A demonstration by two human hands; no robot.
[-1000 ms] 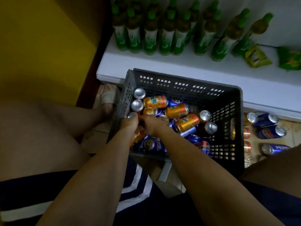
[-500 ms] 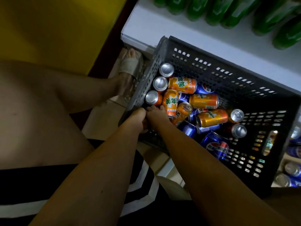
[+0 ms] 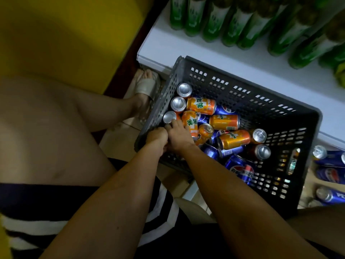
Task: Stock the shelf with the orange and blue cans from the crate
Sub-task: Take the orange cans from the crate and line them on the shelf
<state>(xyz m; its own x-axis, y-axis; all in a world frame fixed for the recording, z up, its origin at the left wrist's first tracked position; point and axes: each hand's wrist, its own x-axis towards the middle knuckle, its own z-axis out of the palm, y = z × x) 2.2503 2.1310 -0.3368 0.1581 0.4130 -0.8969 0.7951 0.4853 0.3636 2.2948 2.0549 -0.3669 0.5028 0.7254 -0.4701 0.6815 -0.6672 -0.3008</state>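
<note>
The dark grey perforated crate [image 3: 248, 101] sits on the floor, its far rim right against the front edge of the white shelf [image 3: 186, 47]. Inside lies a jumble of orange cans [image 3: 201, 106] with green Chinese characters, one reading "Mirinda" sideways, and blue cans [image 3: 240, 170] with the red, white and blue Pepsi roundel and white Chinese lettering. Three cans stand upright along the crate's left wall, silver tops up.

Both hands are sunk in the near-left corner of the crate. The left hand [image 3: 156, 136] is curled down over the rim; what its fingers hold, if anything, is hidden. The right hand [image 3: 178, 136] lies just beside it, touching it, its fingers [image 3: 175, 123] bent over the nearest upright can [image 3: 169, 117]; whether they grip it I cannot tell.

On the shelf stands a row of green bottles [image 3: 214, 19] with pale labels, the writing too blurred to read, with a bare strip of shelf in front of them. More blue Pepsi cans [image 3: 330, 174] lie on the floor right of the crate.
</note>
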